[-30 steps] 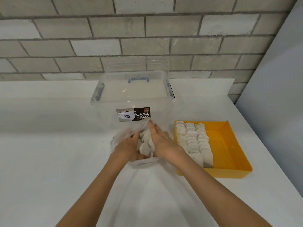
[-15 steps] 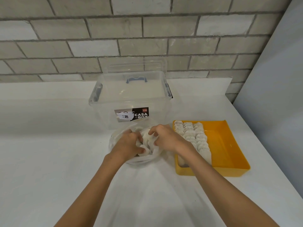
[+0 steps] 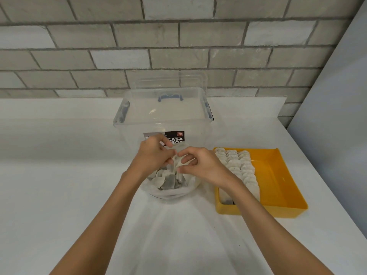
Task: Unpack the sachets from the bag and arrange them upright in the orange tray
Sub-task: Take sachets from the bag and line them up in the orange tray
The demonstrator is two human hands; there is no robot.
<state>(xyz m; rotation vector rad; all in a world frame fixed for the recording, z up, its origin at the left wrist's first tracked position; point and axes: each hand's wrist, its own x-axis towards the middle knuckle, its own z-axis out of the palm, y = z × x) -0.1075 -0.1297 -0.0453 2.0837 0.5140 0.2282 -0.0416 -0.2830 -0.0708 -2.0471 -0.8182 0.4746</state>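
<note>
Across the white tabletop (image 3: 59, 195), largest first: clear storage box (image 3: 135, 124) at the back, open, lid apparently propped behind it. Right of it, orange tray (image 3: 278, 175), left half already packed with rows of upright sachets (image 3: 238, 169), right half bare. In front of the box, clear bag (image 3: 168, 196), mouth open, loose sachets (image 3: 168, 181) heaped inside.

And up out of it now! Buried in the bag a second ago, digging half a second ago, lifted above the mouth at this moment: left hand (image 3: 151, 155) and right hand (image 3: 202, 165), fingertips meeting, both pinching a small pale clump (image 3: 176, 162) between them. How many in the clump, impossible to tell. Looks like a squaring-up of the bundle before the carry right.

Fresh batch out, then, with plenty left in the bag; roughly halfway, judging by the tray. Next, probably: across to the open side, edges down, tight against the last row.
</note>
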